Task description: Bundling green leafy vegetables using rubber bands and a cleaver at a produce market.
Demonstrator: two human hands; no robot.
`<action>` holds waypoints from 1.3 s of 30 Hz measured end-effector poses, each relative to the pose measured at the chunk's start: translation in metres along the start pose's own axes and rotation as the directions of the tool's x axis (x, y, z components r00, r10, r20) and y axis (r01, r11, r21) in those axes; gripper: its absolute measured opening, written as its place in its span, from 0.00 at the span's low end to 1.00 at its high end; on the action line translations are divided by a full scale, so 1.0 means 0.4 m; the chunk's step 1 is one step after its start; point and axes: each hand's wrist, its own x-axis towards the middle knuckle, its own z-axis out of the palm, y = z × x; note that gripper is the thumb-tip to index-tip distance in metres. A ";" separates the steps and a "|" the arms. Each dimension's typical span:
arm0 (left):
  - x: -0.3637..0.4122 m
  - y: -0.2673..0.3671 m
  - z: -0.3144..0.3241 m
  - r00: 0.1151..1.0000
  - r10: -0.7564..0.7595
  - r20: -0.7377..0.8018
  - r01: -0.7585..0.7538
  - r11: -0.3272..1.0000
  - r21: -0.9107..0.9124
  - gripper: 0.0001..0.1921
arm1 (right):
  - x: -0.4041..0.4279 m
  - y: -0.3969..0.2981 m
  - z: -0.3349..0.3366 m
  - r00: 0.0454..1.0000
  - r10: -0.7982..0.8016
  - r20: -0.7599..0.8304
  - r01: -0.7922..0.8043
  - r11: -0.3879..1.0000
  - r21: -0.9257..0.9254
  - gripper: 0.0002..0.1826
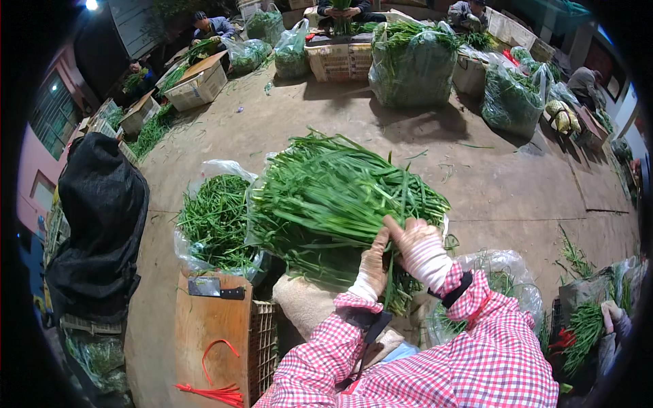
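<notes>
A large heap of long green leafy stalks (326,188) fills a clear plastic bag in front of me. My left hand (375,262) and my right hand (413,237) meet at the heap's near right side, fingers close together on a few stalks. The leaves partly hide the fingertips. A tan cloth (306,301) lies over my lap below the heap. To the left, a wooden board (211,326) rests on a plastic crate (262,341); on it are a cleaver (214,288) with a black handle, one curved red tie (206,357) and a bundle of red ties (217,393).
A bag of loose green cuttings (217,219) stands beyond the board, and another plastic bag (505,275) is at my right. Black cloth (102,214) covers a stack at far left. Co-workers sit among crates (339,61) and filled bags (413,71); one co-worker's hand (609,311) is at lower right.
</notes>
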 end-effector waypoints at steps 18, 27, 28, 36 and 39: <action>-0.004 0.007 -0.075 0.999 0.017 0.049 -0.006 0.978 -0.206 0.18 | -0.041 0.043 -0.041 0.987 0.162 -0.004 -0.119 0.740 0.662 0.30; -0.094 0.023 -0.106 0.999 0.011 0.042 -0.005 0.987 -0.158 0.14 | -0.087 -0.122 0.016 0.984 -0.093 -0.155 0.149 0.901 0.406 0.27; -0.084 0.023 -0.121 0.999 -0.044 -0.019 0.040 0.985 -0.168 0.14 | -0.093 -0.126 0.012 0.984 -0.128 -0.126 0.172 0.880 0.443 0.27; -0.087 0.039 -0.077 0.988 -0.114 -0.100 0.092 0.975 -0.200 0.18 | -0.140 0.115 -0.039 0.920 0.376 0.106 -0.215 0.260 0.941 0.13; -0.077 0.047 -0.085 0.993 -0.076 -0.086 0.056 0.974 -0.219 0.17 | -0.165 0.171 0.022 0.855 0.357 0.375 -0.492 0.338 0.802 0.19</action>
